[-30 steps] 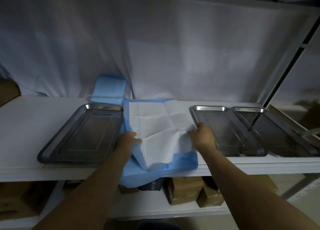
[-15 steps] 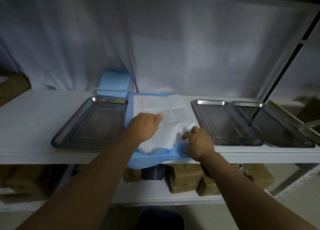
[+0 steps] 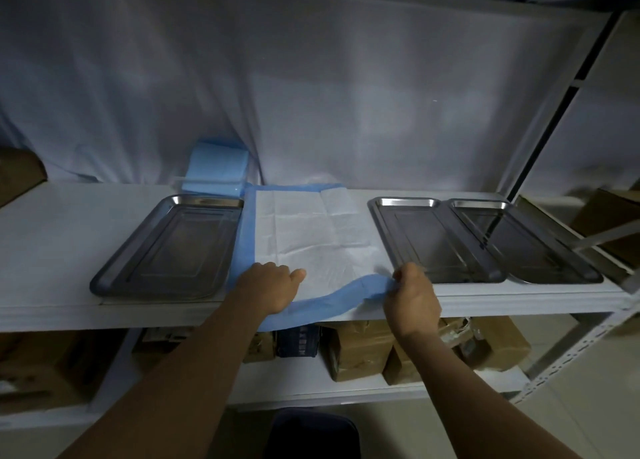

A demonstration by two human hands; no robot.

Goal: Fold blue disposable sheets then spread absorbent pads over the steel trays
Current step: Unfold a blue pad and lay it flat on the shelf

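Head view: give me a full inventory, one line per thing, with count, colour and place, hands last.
absorbent pad: one, white with blue border, flat on the shelf between trays, front edge overhanging.
steel trays: three, grey, one left of the pad, two side by side on its right.
folded blue sheets: one stack, light blue, behind the left tray.
shelf: one, white.
backdrop cloth: one, white, behind the shelf.
packages: several, brown, lower shelf.
left hand: presses the pad's front.
right hand: pinches the pad's blue front corner.

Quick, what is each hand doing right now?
Left hand: rests knuckles-up on the absorbent pad; whether it grips cannot be told.
Right hand: pinches the pad's blue front edge.
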